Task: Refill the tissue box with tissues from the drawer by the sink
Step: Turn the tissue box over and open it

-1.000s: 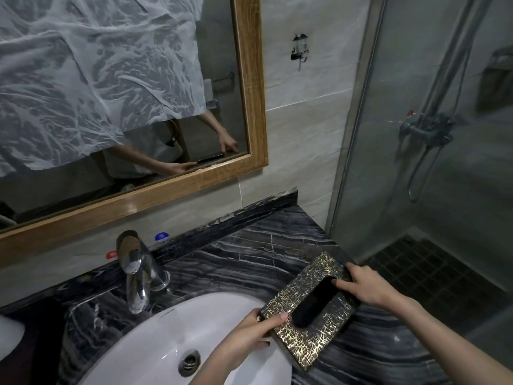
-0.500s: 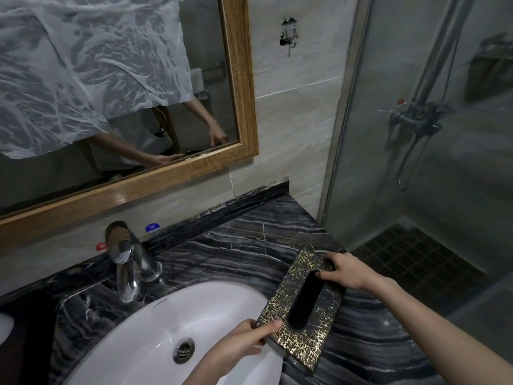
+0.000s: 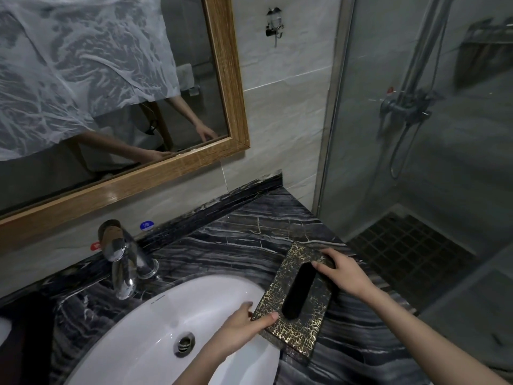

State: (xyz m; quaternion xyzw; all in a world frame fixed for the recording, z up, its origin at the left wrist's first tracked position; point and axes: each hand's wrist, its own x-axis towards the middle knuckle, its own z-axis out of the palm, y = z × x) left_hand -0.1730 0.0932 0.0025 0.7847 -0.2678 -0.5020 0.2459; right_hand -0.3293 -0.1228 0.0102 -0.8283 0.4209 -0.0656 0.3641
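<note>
A black tissue box (image 3: 301, 320) with gold crackle pattern and a dark oval slot on top rests on the marble counter, right of the sink. No tissue shows in the slot. My left hand (image 3: 241, 327) grips its near left corner, thumb on the top. My right hand (image 3: 342, 273) holds the far end, fingers over the top edge. The drawer and the tissues are out of view.
A white sink basin (image 3: 155, 326) with a chrome faucet (image 3: 122, 262) lies left of the box. The dark marble counter (image 3: 249, 232) ends at a glass shower partition (image 3: 388, 134) on the right. A wood-framed mirror (image 3: 227, 79), partly covered with white film, hangs above.
The box has turned a little, its long side now running more toward the wall. Both hands kept hold of it. The camera shifted slightly left and down.
</note>
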